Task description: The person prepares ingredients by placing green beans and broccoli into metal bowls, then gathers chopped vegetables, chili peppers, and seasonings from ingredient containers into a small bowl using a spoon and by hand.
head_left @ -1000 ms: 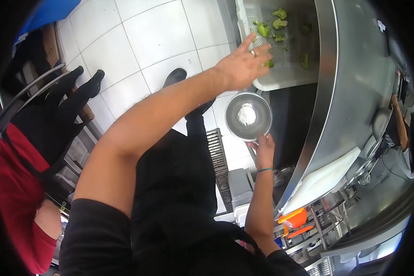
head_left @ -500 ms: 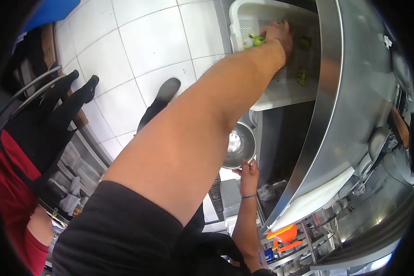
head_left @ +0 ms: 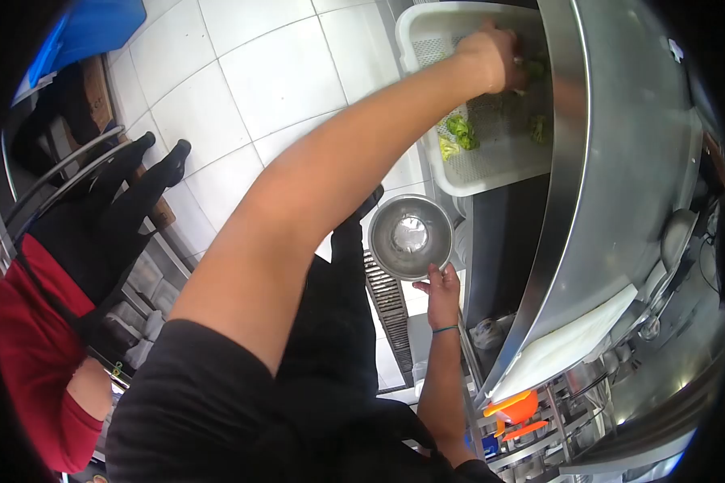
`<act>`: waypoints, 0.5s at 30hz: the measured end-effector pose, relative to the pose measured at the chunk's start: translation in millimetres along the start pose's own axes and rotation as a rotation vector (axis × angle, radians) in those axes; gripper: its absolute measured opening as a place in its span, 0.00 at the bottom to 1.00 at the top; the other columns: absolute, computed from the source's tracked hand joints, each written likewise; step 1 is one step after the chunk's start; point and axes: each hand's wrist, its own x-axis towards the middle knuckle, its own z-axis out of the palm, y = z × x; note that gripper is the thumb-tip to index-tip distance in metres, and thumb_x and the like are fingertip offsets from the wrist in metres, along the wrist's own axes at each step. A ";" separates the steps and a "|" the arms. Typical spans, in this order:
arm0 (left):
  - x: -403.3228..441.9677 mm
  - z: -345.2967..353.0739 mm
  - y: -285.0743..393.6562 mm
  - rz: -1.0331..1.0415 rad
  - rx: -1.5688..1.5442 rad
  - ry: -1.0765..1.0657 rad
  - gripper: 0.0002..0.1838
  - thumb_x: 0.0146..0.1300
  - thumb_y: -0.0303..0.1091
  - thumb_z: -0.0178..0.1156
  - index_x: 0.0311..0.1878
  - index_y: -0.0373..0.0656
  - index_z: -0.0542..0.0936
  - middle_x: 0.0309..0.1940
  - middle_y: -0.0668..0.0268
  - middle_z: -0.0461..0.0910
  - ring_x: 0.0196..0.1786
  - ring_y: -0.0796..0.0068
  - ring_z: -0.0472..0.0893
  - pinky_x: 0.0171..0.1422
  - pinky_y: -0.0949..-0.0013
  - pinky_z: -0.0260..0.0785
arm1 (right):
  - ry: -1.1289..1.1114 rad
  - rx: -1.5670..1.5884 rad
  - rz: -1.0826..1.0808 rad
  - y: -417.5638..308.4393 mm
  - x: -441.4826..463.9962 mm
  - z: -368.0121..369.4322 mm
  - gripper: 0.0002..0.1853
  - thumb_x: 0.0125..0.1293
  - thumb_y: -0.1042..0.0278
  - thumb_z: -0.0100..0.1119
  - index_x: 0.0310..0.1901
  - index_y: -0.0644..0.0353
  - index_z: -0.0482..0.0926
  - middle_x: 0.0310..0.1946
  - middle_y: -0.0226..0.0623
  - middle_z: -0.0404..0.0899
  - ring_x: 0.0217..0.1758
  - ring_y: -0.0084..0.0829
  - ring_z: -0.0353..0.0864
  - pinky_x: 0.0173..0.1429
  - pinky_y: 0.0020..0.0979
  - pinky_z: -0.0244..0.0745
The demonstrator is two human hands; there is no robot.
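Observation:
My left hand (head_left: 493, 58) reaches into a white perforated crate (head_left: 499, 181). Its fingers are curled downward near the crate's far side, and whatever they may hold is hidden. Green broccoli florets (head_left: 461, 132) lie in the crate, below my wrist in the view; darker pieces (head_left: 537, 129) sit in the shade by the steel edge. Outside the crate, my right hand (head_left: 441, 296) grips the near rim of a round metal bowl (head_left: 411, 235), thumb and fingers pinched on it. Nothing but reflected light shows inside the bowl.
A steel counter (head_left: 620, 185) runs along the right, with a white board (head_left: 568, 342) on it. Orange items (head_left: 519, 409) and racks stand at the lower right. At the left is another person in a red top (head_left: 36, 354). A floor grate (head_left: 388, 310) lies under the bowl.
My left hand went from above the crate's near edge deep into it and its fingers closed. Florets now lie nearer the crate's near corner. The bowl and my right hand shifted slightly down and left.

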 end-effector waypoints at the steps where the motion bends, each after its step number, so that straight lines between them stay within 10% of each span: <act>1: -21.5 -11.9 3.7 -0.024 -0.209 0.115 0.29 0.53 0.48 0.72 0.56 0.43 0.84 0.53 0.50 0.80 0.62 0.49 0.77 0.62 0.56 0.76 | -0.005 0.000 0.008 -0.4 2.8 0.5 0.09 0.78 0.71 0.51 0.53 0.64 0.76 0.46 0.34 0.81 0.42 0.23 0.83 0.41 0.27 0.86; 9: -261.7 -11.0 26.4 -0.039 -0.082 -0.364 0.21 0.56 0.37 0.72 0.52 0.44 0.79 0.58 0.48 0.71 0.49 0.45 0.83 0.57 0.51 0.76 | -0.118 0.170 0.101 -16.5 -8.2 23.3 0.11 0.78 0.69 0.49 0.57 0.60 0.76 0.50 0.35 0.82 0.46 0.25 0.84 0.43 0.30 0.86; 15: -246.4 -15.5 35.3 0.116 -0.114 -0.383 0.25 0.58 0.40 0.72 0.58 0.43 0.79 0.54 0.53 0.77 0.52 0.49 0.83 0.56 0.54 0.77 | -0.064 0.145 0.105 4.6 -12.9 13.6 0.12 0.76 0.70 0.50 0.57 0.59 0.75 0.46 0.32 0.80 0.47 0.26 0.82 0.42 0.32 0.86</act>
